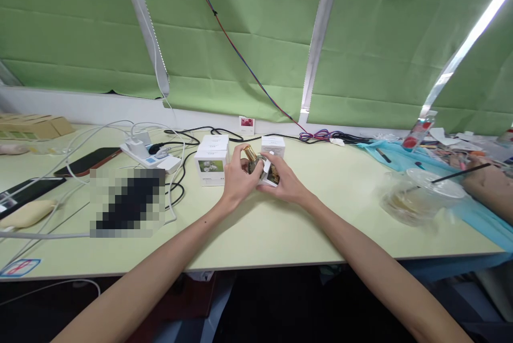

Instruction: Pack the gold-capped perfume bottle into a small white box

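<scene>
My left hand (237, 178) is closed around a small glass bottle with a gold cap (251, 157), held tilted above the pale green table (312, 225). My right hand (282, 180) grips a small white box with a picture on its side (271, 173), its open end toward the bottle. The bottle's lower part sits at or inside the box mouth; my fingers hide the exact fit. A stack of white boxes (212, 161) stands just left of my hands, and another white box (273, 146) just behind them.
A white power strip (150, 156) with tangled cables lies at left, near two dark phones (86, 161). A small card (247, 124) leans on the sill. At right are a clear plastic bowl (417, 196), blue cloth, a bottle (419, 130), and another person's hand (487, 182).
</scene>
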The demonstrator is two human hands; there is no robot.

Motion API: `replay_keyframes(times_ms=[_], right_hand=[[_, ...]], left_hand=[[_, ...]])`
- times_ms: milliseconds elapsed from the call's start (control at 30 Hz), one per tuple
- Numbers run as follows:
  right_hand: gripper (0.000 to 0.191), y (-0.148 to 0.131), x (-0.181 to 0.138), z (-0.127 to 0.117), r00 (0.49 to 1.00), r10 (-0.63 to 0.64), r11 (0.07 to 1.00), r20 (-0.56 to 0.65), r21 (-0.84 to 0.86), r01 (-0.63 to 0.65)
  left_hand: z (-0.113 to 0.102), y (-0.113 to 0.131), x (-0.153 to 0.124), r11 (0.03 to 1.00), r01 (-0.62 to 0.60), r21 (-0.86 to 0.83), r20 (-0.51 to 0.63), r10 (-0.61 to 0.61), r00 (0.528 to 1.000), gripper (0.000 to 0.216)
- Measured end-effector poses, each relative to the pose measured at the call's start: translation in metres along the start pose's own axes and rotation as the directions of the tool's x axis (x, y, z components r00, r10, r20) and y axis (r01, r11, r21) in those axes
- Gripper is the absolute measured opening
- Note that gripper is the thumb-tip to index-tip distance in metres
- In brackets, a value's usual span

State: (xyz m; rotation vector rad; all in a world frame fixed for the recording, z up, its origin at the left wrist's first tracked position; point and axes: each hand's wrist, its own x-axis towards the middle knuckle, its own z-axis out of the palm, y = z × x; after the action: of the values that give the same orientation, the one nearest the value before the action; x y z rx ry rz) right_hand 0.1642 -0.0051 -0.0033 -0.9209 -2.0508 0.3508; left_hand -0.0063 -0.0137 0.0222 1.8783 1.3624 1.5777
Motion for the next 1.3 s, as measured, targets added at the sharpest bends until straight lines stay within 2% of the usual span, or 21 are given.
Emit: replay_keyframes(times_ms=[367, 867, 1300], right_hand=[[0.074, -0.0035, -0.0008, 0.0012, 0.993, 0.074, 0.995, -0.093, 0.075, -0.067], [0.066, -0.0037, -0.0009, 0.0049, 0.982, 0.115, 0.988, -0.153, 0.121, -0.097], [0.064, -0.0062, -0.0010, 0.0054, 0.976, 0.145, 0.987, -0.162, 0.090, -0.132]], left_hand=[[0.0029, -0.0031, 0.0028, 0.983, 0.155, -0.100, 0.042, -0.151, 0.988, 0.050], [0.0049, -0.0035, 0.0023, 0.986, 0.147, -0.084, 0.095, -0.139, 0.986, 0.038], [0.0051, -0.0043, 0.0047, 0.984, 0.162, -0.073, 0.105, -0.154, 0.982, 0.040]])
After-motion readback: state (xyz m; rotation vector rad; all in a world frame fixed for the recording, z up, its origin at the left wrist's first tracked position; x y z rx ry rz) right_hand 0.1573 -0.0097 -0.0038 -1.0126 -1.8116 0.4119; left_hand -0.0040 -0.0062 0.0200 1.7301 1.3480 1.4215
